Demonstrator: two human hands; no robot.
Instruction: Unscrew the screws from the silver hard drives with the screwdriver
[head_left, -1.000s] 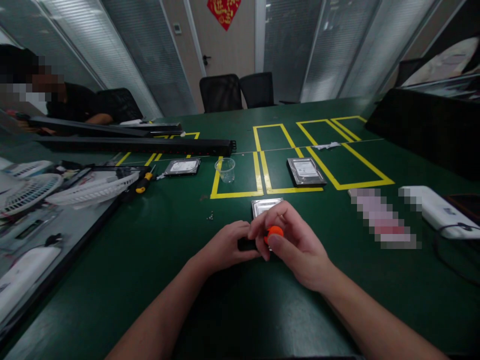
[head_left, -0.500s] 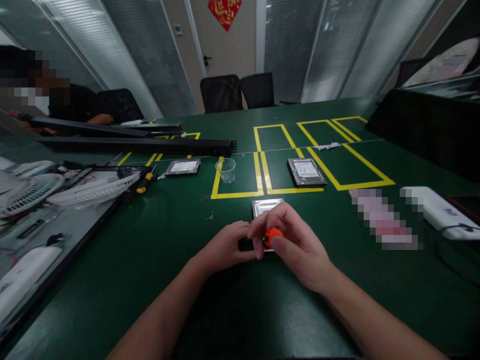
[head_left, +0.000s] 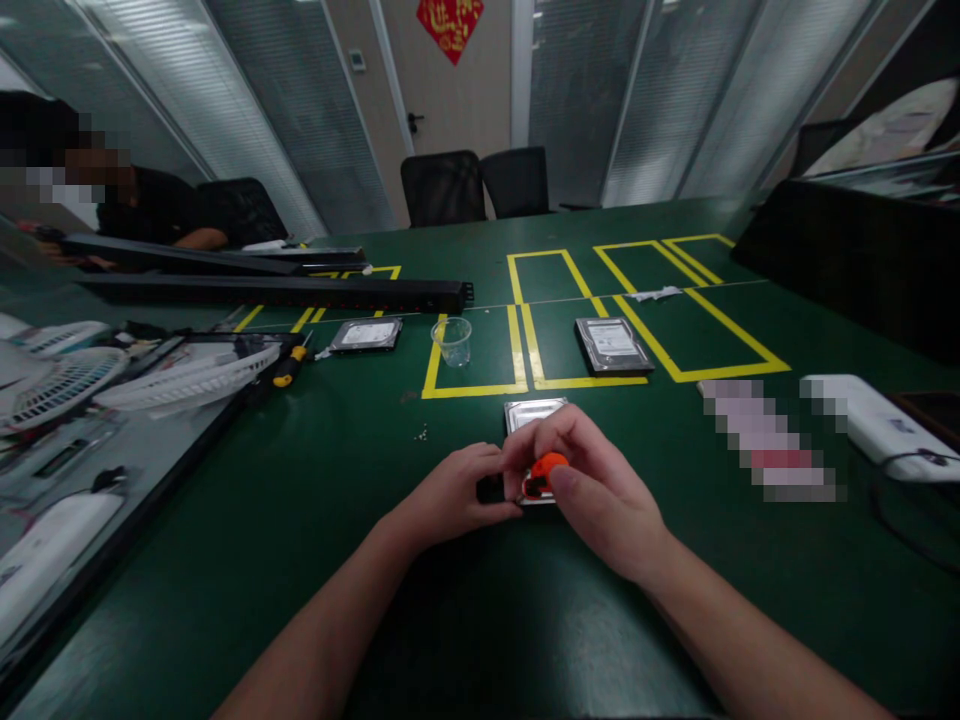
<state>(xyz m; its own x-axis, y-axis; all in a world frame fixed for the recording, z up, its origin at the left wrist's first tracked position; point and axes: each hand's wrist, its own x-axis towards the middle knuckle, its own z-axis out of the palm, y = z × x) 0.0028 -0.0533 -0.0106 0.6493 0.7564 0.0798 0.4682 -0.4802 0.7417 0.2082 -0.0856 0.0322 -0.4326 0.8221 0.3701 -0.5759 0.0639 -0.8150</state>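
Observation:
A silver hard drive (head_left: 529, 412) lies on the green table in front of me, partly covered by my hands. My left hand (head_left: 454, 492) grips its left edge between thumb and fingers. Over the drive, my right hand (head_left: 611, 500) is closed around the orange and black handle of a screwdriver (head_left: 553, 464). The screwdriver's shaft and tip are hidden, so I cannot tell where the tip touches. Several tiny screws (head_left: 421, 433) are scattered on the table to the left of the drive.
Two more hard drives, one at right (head_left: 615, 343) and one at left (head_left: 367, 334), flank a clear plastic cup (head_left: 452, 342). A yellow-black screwdriver (head_left: 291, 366) lies near a tray of white fan parts (head_left: 187, 380). Long black bars (head_left: 300, 290) lie behind; a person sits far left.
My right fingers have shifted around the orange handle, which now sits slightly higher and shows more of its black part. My left hand and the drive stay in place.

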